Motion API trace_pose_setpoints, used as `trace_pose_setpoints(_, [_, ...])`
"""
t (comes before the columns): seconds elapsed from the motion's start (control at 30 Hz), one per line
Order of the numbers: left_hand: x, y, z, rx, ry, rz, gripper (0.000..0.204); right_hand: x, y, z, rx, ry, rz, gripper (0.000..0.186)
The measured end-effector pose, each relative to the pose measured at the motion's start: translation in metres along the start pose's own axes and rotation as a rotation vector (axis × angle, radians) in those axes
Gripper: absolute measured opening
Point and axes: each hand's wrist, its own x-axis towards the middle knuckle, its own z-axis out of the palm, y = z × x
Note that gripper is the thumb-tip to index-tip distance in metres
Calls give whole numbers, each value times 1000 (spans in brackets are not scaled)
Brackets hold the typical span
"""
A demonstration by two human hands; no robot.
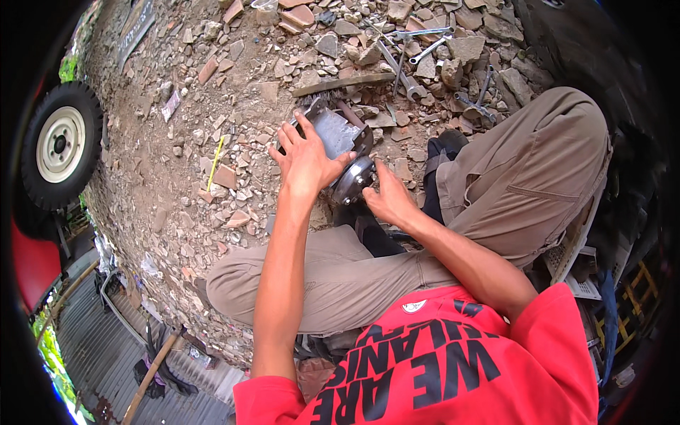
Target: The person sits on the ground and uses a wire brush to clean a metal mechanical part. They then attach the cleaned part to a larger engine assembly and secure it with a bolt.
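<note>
Clasping the metal plate [336,132] crosswise with the left hand [306,161], spreading fingers toward its far-left edge and setting the thumb near the round housing [353,182]. Gripping the rim of that housing between thumb and forefinger with the right hand [392,200]. Holding the hands near each other, but apart, on what is appearing as one assembly. Placing plate and housing just beyond the crossed legs, low over the rubble ground [145,142] (being unable to tell whether resting on it).

Judging the work as being partway: having plate and housing together, showing no tool in either hand. Leaving final fastening or cleaning unconfirmed from this view.

Noting a wire brush [347,84] just beyond the plate, then spanners [399,69] farther right among broken tiles. Meeting the tightest limits at the trouser legs [528,159], nearside and right, and at the brush, farside. Finding more room leftward, past a thin yellow strip [215,164], toward a wheel [60,145] at far left.
</note>
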Motion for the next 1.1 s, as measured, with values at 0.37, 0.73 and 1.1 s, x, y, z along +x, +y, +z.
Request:
trace_pose_setpoints(0.37, [2, 4, -6, -20, -25, -17, 127, 25, 9, 10, 238, -115, 219, 73])
trace_pose_setpoints(0.73, [1, 1, -5, -9, 26, 21, 123, 14, 2, 21, 180, -22, 173, 80])
trace_pose_setpoints(1.1, [4, -4, -17, -84, -22, 55, 120, 17, 4, 22, 174, -15, 137, 80])
